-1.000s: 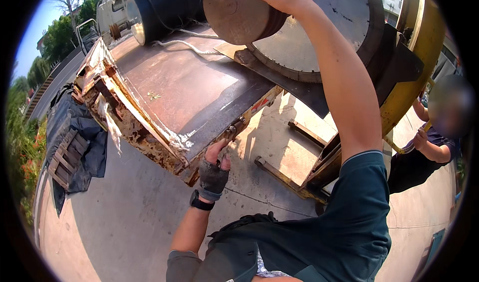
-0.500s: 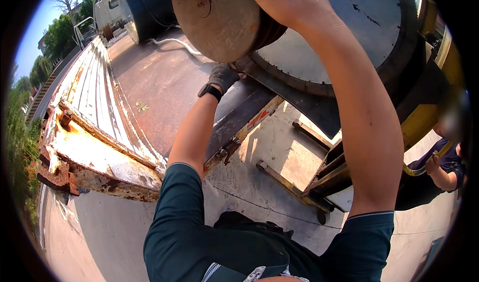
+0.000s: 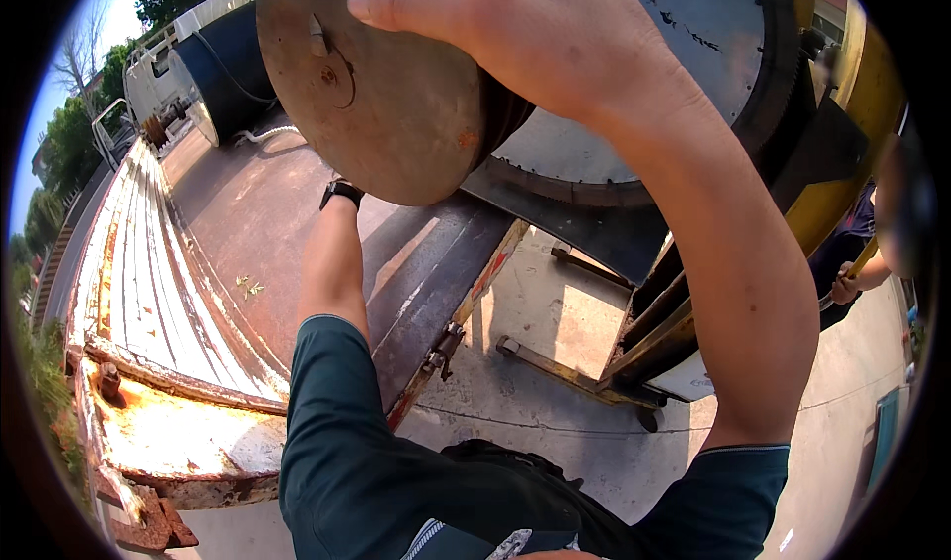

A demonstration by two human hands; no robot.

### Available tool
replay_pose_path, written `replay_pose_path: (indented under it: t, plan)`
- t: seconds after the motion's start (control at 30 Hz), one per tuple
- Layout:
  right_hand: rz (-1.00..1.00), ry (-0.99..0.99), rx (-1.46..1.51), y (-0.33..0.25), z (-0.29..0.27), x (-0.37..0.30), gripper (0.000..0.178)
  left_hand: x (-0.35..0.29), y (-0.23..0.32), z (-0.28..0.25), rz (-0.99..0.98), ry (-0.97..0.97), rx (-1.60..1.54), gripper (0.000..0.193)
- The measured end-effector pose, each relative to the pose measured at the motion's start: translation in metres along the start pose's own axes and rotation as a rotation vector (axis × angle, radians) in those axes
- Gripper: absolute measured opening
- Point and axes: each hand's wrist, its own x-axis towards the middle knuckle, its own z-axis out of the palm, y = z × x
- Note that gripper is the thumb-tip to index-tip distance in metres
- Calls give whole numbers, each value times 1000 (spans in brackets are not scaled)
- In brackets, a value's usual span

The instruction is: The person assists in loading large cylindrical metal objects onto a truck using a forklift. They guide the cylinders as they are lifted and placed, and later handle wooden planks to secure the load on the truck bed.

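One R hand (image 3: 540, 45), thumb wide on metal drum (image 3: 376, 124), other fingers hidden, grip unclear; drum's over truck bed (image 3: 233, 199), contact unclear. L hand's behind it, fingers n/v, watch (image 3: 342, 193) showing. Dark barrel (image 3: 220, 77) in bkgd.

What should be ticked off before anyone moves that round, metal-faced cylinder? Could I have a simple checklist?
1. Right hand placed at the cylinder: ok, it reaches over the upper part.
2. Firm grip there: cannot tell, most fingers are out of view.
3. Left hand free from pinching: cannot tell, it is hidden behind the cylinder.
4. Right hand gloved: not ok, it is bare.
5. White rope clear of the cylinder: cannot tell, it runs out of sight behind it.
6. Co-worker's hand away from the cylinder: ok, far right.
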Motion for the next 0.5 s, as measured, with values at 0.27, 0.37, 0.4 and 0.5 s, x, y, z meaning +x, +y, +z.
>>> replay_pose_path:
  t: [0.27,0.37,0.4,0.5]
  plan:
    - [28,-97,183,-8,-6,6,61,-21,-88,-7,-32,-237,-21,78]
    - [-41,-38,57,1,14,1,58,-72,-77,-57,-267,-395,9,85]
    - [-79,-34,37,5,16,-2,56,-91,-50,-80,-313,-426,71,84]
    - [-105,-103,235,11,11,-4,53,-116,-17,-105,-435,-754,163,71]
